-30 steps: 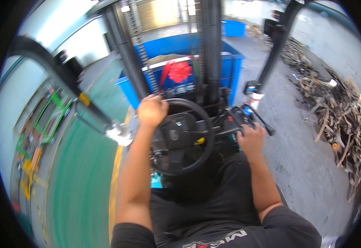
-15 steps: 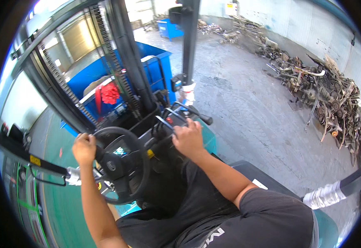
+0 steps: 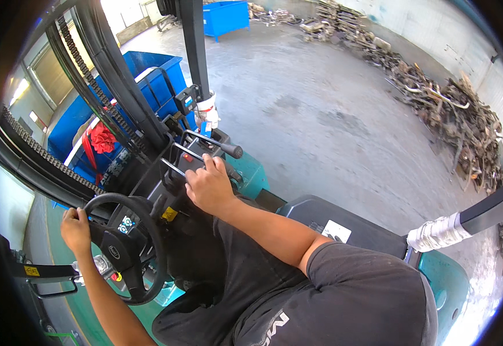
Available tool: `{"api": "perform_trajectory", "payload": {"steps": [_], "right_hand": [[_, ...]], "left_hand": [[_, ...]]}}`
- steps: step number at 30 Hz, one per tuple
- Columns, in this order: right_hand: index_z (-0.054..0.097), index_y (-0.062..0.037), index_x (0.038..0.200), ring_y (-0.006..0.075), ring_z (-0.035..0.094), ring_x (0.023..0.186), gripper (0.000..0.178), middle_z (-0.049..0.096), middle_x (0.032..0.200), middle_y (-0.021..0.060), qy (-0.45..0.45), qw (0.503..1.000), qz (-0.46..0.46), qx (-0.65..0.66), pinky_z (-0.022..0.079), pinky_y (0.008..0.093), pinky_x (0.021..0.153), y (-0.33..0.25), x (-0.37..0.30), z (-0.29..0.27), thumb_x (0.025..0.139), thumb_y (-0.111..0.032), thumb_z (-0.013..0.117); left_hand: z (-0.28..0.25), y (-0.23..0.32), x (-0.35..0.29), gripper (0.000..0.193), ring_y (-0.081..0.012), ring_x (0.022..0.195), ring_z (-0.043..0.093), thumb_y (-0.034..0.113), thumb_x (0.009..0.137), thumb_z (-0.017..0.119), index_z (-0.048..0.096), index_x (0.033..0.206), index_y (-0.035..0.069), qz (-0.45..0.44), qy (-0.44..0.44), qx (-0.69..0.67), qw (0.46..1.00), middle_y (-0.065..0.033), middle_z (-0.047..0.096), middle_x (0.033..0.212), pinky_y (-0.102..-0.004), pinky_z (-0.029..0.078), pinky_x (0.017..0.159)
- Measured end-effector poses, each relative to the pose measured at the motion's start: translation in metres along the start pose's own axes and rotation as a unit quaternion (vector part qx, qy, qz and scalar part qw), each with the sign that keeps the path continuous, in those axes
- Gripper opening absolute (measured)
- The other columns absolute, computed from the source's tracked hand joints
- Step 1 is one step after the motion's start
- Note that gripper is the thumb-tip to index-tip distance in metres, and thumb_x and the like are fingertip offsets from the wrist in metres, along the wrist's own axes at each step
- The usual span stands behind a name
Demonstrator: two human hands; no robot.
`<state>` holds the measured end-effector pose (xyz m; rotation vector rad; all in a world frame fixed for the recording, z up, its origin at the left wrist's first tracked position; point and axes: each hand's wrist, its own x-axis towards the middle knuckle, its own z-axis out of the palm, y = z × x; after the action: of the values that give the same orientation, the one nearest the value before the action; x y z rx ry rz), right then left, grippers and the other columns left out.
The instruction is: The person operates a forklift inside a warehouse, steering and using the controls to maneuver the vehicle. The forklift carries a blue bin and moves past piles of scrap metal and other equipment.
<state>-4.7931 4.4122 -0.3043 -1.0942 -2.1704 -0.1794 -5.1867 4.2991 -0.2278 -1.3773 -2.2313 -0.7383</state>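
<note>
Holding steering wheel (image 3: 115,249): left fingers (image 3: 72,215); right fingers (image 3: 210,164) bent beside levers (image 3: 173,168), grip unclear.

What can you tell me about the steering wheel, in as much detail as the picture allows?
The steering wheel is black and looks like moulded plastic or rubber: a round rim with a broad hub bearing a small oval badge. It sits tilted, its face toward the person, left of their knees. A lit display shows through the gap between rim and hub. The left hand is closed on its upper left side, hiding exactly how it is gripped there.
</note>
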Motion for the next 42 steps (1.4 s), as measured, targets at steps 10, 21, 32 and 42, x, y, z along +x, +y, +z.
{"api": "perform_trajectory", "payload": {"steps": [10, 21, 32, 42], "right_hand": [[0.072, -0.0086, 0.098, 0.0440, 0.058, 0.127, 0.023, 0.075, 0.090, 0.0171, 0.027, 0.999, -0.018, 0.027, 0.038, 0.0548, 0.107, -0.062, 0.306, 0.137, 0.091, -0.030, 0.075], [0.073, -0.0079, 0.098, 0.0433, 0.059, 0.124, 0.024, 0.074, 0.087, 0.0168, 0.038, 0.999, -0.015, 0.029, 0.038, 0.0539, 0.107, -0.078, 0.578, 0.325, 0.092, -0.031, 0.074], [0.072, -0.0091, 0.098, 0.0437, 0.059, 0.125, 0.022, 0.074, 0.086, 0.0159, 0.049, 0.998, -0.025, 0.029, 0.038, 0.0552, 0.107, -0.113, 0.828, 0.538, 0.093, -0.031, 0.073], [0.071, -0.0085, 0.087, 0.0411, 0.063, 0.120, 0.021, 0.073, 0.084, 0.0150, 0.093, 0.995, 0.029, 0.016, 0.042, 0.0547, 0.104, -0.097, 0.996, 0.575, 0.087, -0.029, 0.075]], "left_hand": [[0.049, -0.099, 0.301, 0.027, -0.0416, 0.080, 0.065, 0.023, 0.093, 0.067, 0.065, 0.077, 0.001, 0.006, 0.059, 0.027, 0.998, -0.0181, 0.065, 0.085, -0.0505, 0.051, 0.074], [0.200, -0.110, 0.593, 0.022, -0.0390, 0.089, 0.067, 0.023, 0.087, 0.067, 0.069, 0.076, 0.004, 0.098, -0.018, 0.013, 0.995, -0.0152, 0.067, 0.087, -0.0519, 0.055, 0.078], [0.331, -0.162, 0.732, 0.024, -0.0351, 0.076, 0.061, 0.014, 0.081, 0.074, 0.058, 0.064, 0.004, 0.163, 0.023, -0.095, 0.982, -0.0113, 0.058, 0.073, -0.0469, 0.051, 0.066], [0.367, -0.170, 0.875, 0.025, -0.0309, 0.068, 0.059, 0.011, 0.078, 0.076, 0.057, 0.062, 0.007, 0.151, 0.036, -0.130, 0.979, -0.0081, 0.056, 0.070, -0.0432, 0.049, 0.060]]}}
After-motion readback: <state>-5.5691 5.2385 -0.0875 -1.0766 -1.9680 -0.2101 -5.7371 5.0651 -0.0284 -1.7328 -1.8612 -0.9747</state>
